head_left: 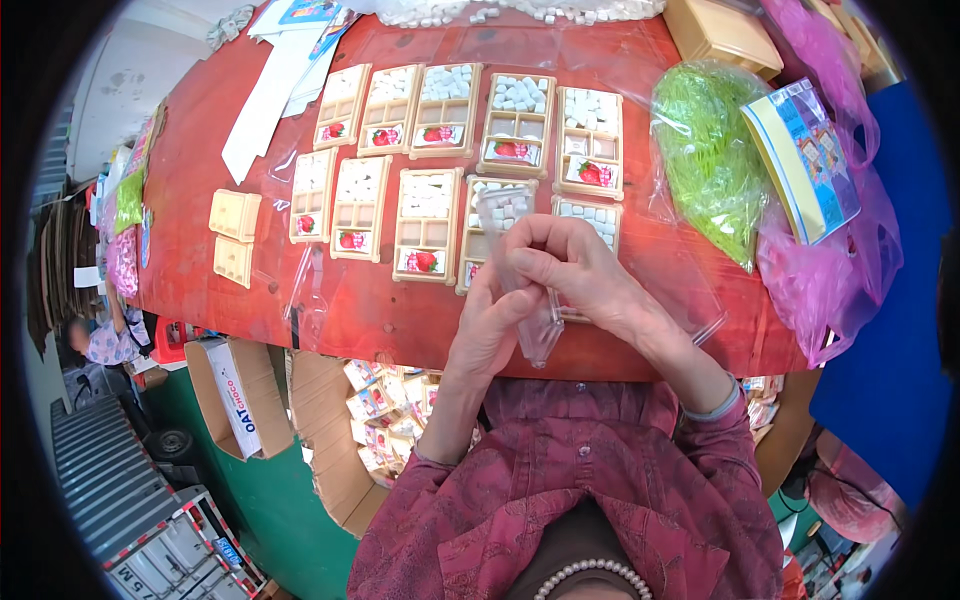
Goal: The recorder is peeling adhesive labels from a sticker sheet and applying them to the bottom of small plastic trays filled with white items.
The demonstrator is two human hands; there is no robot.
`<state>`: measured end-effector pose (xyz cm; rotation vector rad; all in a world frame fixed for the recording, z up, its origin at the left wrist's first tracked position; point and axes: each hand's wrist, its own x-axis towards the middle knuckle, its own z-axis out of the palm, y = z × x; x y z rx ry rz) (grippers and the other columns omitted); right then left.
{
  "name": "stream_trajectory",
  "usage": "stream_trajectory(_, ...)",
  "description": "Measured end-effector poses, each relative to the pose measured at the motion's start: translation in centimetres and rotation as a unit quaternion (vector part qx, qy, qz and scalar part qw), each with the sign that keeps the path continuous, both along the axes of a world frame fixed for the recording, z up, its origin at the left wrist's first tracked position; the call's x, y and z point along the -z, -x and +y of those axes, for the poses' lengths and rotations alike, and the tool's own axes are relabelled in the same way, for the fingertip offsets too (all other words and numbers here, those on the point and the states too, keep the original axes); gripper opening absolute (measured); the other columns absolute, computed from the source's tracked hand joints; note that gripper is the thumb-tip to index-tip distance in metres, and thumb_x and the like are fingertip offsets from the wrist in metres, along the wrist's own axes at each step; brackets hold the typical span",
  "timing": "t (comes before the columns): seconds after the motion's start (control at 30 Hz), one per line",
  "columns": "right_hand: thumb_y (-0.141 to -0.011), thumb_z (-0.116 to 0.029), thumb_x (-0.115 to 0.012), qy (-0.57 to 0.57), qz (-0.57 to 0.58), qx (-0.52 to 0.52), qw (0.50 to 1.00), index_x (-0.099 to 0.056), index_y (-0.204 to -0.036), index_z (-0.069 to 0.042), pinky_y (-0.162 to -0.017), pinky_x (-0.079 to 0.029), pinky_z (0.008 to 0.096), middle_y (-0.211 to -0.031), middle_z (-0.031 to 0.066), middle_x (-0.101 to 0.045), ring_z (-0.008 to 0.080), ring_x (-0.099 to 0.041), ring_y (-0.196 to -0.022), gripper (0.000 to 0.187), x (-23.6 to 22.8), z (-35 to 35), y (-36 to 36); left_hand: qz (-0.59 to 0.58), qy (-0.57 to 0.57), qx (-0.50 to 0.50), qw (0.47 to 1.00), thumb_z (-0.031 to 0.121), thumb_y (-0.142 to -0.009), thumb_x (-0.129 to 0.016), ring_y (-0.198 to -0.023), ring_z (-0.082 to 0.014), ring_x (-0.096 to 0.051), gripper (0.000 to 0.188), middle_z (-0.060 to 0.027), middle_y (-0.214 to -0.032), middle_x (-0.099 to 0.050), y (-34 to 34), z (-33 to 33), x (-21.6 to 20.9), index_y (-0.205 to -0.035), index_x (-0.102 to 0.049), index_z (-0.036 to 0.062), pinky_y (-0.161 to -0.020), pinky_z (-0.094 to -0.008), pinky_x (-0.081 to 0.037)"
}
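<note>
- Over the near edge of the red table (400,320), I see both hands meeting on a clear plastic sleeve (520,275) that stands roughly upright between them.
- Left hand (490,325): fingers curled together, pinching the sleeve's lower part from the left.
- Right hand (580,270): fingers bent together and clamped on the sleeve's upper-right side — thumb tip touching the left hand.
- The sleeve's top rises in front of the tan compartment trays (430,160); its lower end hangs just past the table edge.
- Those trays lie in two rows, most holding small white pieces and a strawberry picture card.
- Two empty tan trays (235,235) sit apart to the left.
- At right: a bag of green shreds (710,150) beside a pink bag (840,270) with a blue booklet (805,160) lying on it.
- Below the table — an open cardboard box (330,440) of small packets.
</note>
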<state>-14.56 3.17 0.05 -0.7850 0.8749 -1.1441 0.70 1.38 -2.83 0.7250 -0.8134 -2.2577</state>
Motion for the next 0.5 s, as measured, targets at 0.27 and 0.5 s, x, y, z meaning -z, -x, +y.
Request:
stream_trajectory(0.27, -0.092, -0.027, -0.058, 0.027, -0.025, 0.020, 0.999, -0.056, -0.086, -0.005, -0.057, -0.035, 0.0176, -0.072, -0.0042, -0.052, 0.0028, -0.045, -0.065, 0.024, 0.4, 0.2, 0.6, 0.063, 0.005, 0.009, 0.998, 0.035, -0.087, -0.058, -0.097, -0.0135, -0.054, 0.061, -0.0066, -0.110, -0.053, 0.6, -0.3, 0.0, -0.132, -0.038, -0.0010, -0.085, -0.0278, -0.045)
stream_trajectory(0.5, -0.091, -0.032, -0.060, -0.024, -0.048, 0.030, 0.998, -0.056, -0.089, -0.004, -0.058, -0.038, 0.0191, -0.076, -0.0028, -0.053, 0.0034, -0.045, -0.065, 0.028, 0.3, 0.7, 1.3, 0.029, -0.010, -0.003, 1.000, 0.020, -0.088, -0.056, -0.090, -0.0178, -0.060, 0.053, -0.0112, -0.109, -0.057, 1.1, -0.8, -0.4, -0.132, -0.038, -0.0036, -0.083, -0.0310, -0.049)
